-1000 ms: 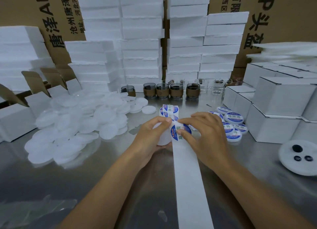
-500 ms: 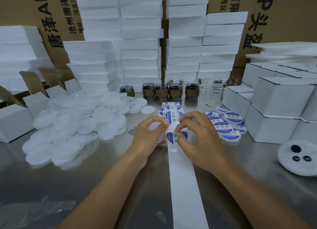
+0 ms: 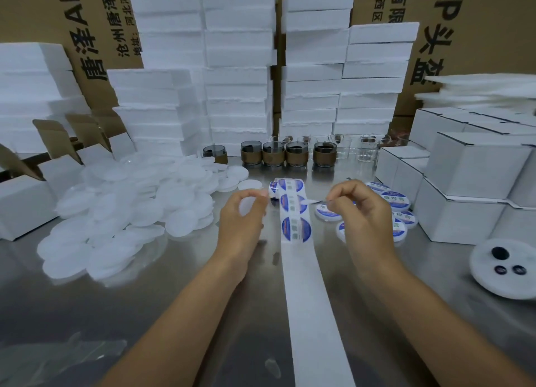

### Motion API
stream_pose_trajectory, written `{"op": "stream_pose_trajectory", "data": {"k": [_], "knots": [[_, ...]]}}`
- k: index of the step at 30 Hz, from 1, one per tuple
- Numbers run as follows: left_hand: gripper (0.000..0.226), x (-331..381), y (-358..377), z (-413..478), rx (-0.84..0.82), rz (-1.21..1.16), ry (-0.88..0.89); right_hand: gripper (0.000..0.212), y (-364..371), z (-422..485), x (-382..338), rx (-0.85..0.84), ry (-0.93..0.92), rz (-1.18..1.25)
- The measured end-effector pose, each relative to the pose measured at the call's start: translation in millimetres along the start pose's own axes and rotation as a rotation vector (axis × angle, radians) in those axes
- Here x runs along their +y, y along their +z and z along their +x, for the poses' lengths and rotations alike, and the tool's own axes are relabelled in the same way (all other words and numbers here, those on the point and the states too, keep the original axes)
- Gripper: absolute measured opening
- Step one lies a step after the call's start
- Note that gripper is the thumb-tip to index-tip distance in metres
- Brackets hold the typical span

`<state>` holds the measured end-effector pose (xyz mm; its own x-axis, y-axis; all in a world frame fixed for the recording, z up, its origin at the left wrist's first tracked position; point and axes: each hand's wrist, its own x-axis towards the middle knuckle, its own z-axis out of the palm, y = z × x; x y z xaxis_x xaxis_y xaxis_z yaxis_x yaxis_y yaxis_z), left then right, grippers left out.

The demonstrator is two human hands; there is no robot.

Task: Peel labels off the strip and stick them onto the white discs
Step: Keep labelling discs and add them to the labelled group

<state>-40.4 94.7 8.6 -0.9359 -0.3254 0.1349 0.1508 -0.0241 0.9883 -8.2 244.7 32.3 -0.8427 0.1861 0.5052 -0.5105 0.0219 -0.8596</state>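
Since a moment ago both hands have drawn apart from the label strip (image 3: 301, 285): my left hand (image 3: 240, 221) grips a bare white disc (image 3: 249, 208) just left of it, while my right hand (image 3: 362, 215) pinches a peeled label (image 3: 312, 201) just right of it, near the labelled discs (image 3: 394, 199).

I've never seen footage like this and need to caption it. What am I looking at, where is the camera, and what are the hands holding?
No machine here: a person's two bare hands, filmed by one camera worn on the head, looking forward and down. On the steel table lie a heap of plain white discs to the left, finished labelled discs to the right, and a label strip running between the arms. The left hand has a blank disc in its grip; the right hand pinches a peeled label, seen edge-on.
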Motion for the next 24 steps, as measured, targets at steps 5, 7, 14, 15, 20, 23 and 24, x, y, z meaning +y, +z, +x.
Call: {"op": "stream_pose_trajectory", "data": {"k": [5, 7, 14, 15, 20, 23, 24], "knots": [[0.021, 11, 0, 2, -0.091, -0.344, -0.061, 0.033, 1, 2, -5, -0.057, 0.146, 0.141], [0.035, 13, 2, -2, -0.253, -0.493, -0.129, 0.039, 3, 1, -6, -0.141, 0.244, 0.233], [0.062, 13, 7, -12, -0.528, -0.677, -0.239, 0.018, 8, -4, -6, -0.26, 0.341, 0.25], [0.062, 13, 7, -12, -0.532, -0.686, -0.246, 0.016, 9, -5, -6, -0.259, 0.333, 0.222], [0.059, 14, 9, -14, -0.541, -0.662, -0.265, 0.012, 11, -8, -6, -0.2, 0.3, 0.155], [0.057, 15, 10, -15, -0.537, -0.608, -0.261, 0.009, 11, -8, -5, -0.167, 0.303, 0.143], [0.056, 14, 11, -15, -0.536, -0.575, -0.256, 0.008, 12, -8, -4, -0.158, 0.309, 0.135]]}}
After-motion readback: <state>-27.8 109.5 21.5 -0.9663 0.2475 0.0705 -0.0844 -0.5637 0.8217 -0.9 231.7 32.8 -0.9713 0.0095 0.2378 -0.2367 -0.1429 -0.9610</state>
